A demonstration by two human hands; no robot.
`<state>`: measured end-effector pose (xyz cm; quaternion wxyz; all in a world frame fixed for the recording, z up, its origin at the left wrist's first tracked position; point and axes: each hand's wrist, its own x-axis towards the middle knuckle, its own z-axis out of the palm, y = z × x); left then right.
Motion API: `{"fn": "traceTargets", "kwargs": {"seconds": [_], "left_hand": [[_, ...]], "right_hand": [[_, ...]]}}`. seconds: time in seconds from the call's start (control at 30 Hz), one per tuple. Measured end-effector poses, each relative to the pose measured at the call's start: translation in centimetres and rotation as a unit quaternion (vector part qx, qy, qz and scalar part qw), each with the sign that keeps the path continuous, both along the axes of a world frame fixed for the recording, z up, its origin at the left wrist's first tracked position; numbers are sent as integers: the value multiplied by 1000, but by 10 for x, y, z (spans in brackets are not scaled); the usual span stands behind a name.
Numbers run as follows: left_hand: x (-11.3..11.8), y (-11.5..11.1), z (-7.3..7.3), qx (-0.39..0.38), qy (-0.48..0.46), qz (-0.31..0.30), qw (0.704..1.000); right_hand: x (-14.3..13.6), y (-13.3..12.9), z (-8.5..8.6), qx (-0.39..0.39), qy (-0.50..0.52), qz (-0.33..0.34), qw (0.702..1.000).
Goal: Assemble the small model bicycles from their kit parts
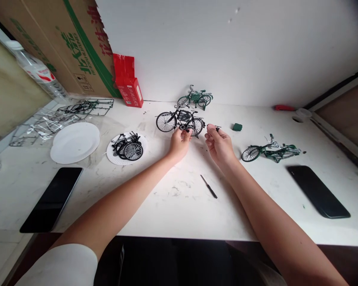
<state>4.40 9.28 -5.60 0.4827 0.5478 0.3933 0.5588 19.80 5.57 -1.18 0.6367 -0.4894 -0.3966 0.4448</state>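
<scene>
On the far left, dark sprues [100, 104] lie behind an empty white plate [74, 143], and next along a smaller fluted plate [109, 154] carries loose black parts, spoked wheels [133, 151] among them. Near the middle of the worktop [167, 214], the left hand [179, 146] has its fingers closed low on a black model bicycle [185, 115], held upright just in front of a green bicycle [198, 96] that stands by itself. The black one looks nearly built: slim dark frame, both silvery-spoked wheels on, handlebar up, a dark bag slung in the frame, a rack over the rear wheel. The right hand [220, 146], just beside that wheel, has its fingers pinched narrow around a small dark piece [217, 128], perhaps a pedal or fitting, too tiny for me to tell; I'd judge only such small fittings are left on this one. A thin screwdriver [211, 190] lies nearer the edge. Farther right, past a green block [237, 127], another green bicycle [271, 152] leans over, wheels and frame joined.
</scene>
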Motion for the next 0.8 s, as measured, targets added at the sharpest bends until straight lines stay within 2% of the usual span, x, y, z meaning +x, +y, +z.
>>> {"fn": "traceTargets", "kwargs": {"seconds": [0.07, 0.13, 0.23, 0.33, 0.43, 0.5, 0.7, 0.8], "left_hand": [[0, 0, 0, 0, 6, 5, 1000], [0, 0, 1, -2, 10, 10, 1000], [1, 1, 0, -1, 10, 19, 1000], [1, 2, 0, -5, 4, 20, 1000], [2, 2, 1, -12, -4, 12, 1000], [2, 2, 1, -15, -11, 8, 1000], [1, 2, -2, -13, -8, 6, 1000], [1, 2, -3, -12, -7, 7, 1000]], "right_hand": [[-1, 0, -3, -5, -42, -22, 999], [3, 1, -6, 22, -140, -40, 989], [12, 5, -12, 105, -302, -58, 946], [18, 8, -15, 143, -359, -54, 921], [15, 8, -15, 138, -357, -58, 922], [11, 5, -13, 118, -334, -60, 933], [6, 1, -8, 84, -230, -70, 967], [6, 2, -7, 69, -163, -52, 983]]}}
